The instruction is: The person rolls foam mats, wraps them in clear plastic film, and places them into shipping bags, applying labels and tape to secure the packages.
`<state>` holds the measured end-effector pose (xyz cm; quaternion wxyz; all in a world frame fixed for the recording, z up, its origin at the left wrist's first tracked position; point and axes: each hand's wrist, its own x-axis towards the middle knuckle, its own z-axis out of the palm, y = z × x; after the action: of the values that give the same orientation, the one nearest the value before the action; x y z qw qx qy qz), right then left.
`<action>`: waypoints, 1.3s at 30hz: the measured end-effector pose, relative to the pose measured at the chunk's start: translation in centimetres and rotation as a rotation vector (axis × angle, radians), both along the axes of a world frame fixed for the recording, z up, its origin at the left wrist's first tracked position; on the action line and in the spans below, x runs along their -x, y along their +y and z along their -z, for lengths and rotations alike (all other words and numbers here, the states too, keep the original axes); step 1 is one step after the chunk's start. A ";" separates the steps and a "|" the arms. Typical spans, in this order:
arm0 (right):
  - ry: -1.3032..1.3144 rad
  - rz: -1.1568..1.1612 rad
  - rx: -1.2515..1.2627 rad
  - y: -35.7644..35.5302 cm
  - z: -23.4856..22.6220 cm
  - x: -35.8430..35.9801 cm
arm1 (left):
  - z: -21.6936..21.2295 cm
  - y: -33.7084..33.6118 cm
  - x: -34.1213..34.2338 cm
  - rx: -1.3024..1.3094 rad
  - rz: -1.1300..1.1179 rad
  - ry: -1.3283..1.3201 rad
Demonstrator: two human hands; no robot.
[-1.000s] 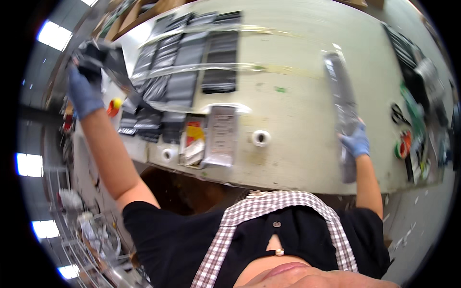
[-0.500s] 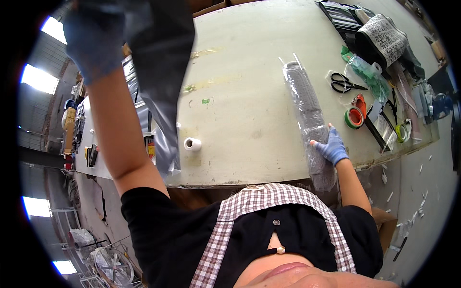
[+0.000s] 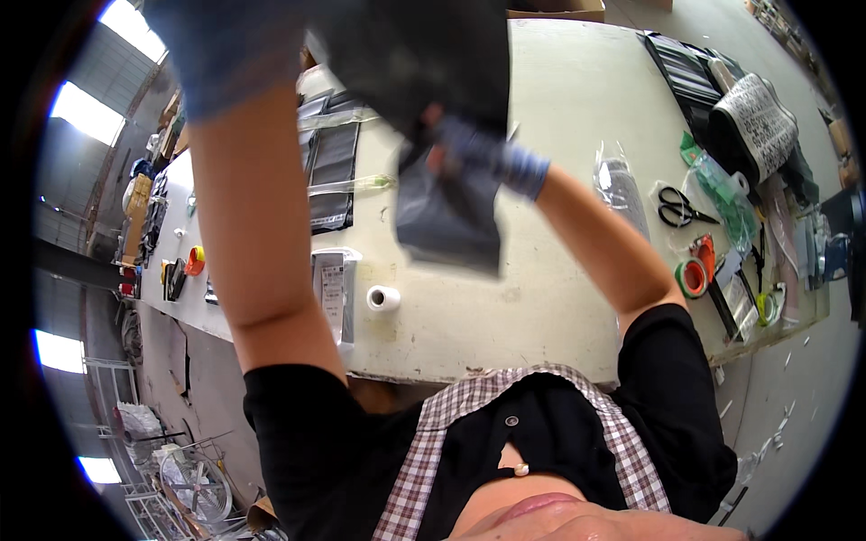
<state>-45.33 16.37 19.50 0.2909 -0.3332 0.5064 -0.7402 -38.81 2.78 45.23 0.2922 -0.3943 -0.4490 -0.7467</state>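
Observation:
A dark grey plastic mailing bag (image 3: 448, 221) hangs in the air over the table, smeared by motion. My left hand (image 3: 233, 54), in a blue glove, is raised high at the upper left and grips the bag's upper part; its fingertips run out of sight. My right hand (image 3: 474, 149), gloved with bare fingertips, has its fingers closed on the bag lower down. Beyond my right forearm lies a grey roll in clear plastic wrap (image 3: 619, 191), partly hidden by that arm. Below the bag, a small white roll (image 3: 383, 298) rests on the table.
Flat grey bags (image 3: 334, 171) lie at the left, near a clear tray with a label sheet (image 3: 334, 293). On the right are black scissors (image 3: 683, 208), tape rolls (image 3: 693, 278), green plastic wrap (image 3: 729, 203) and a printed roll (image 3: 756, 122). The pale table (image 3: 550, 307) ends near my apron.
My right hand has left the wrapped roll and moved up and left onto the bag. My left hand has shifted right with the bag, uncovering the label sheet and flat bags.

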 end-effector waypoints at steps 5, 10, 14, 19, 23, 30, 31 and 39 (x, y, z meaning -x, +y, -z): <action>0.543 0.619 0.054 2.1 3.2 22.7 | 10.9 -8.1 -4.9 -0.211 0.271 -0.329; 0.811 0.423 -0.503 1.5 7.6 23.2 | 33.6 -9.4 -11.8 -0.182 -0.262 -0.981; 0.708 0.055 -1.464 6.5 10.2 13.5 | 46.3 -5.6 -14.5 -0.448 -0.381 -1.314; 0.958 0.658 -1.243 21.1 11.0 -3.0 | 47.3 -0.4 -15.9 -0.347 0.137 -1.914; 0.531 0.865 -1.660 26.3 12.0 -12.7 | 40.4 -1.2 -13.0 1.239 0.610 -1.613; -0.319 0.717 -0.973 29.7 15.4 -14.9 | 42.3 -2.1 -4.1 1.990 -0.209 -0.231; -0.360 0.697 -0.873 30.1 14.9 -15.6 | 42.5 -1.6 -4.1 1.989 -0.219 -0.267; -0.535 0.536 -0.356 29.1 9.1 -30.6 | 43.5 8.1 -4.0 1.878 -0.467 -0.579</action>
<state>-14.70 45.52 10.40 0.2623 0.0699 0.6019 -0.7510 -34.85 10.89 1.77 -0.1177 -0.1705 -0.9748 -0.0822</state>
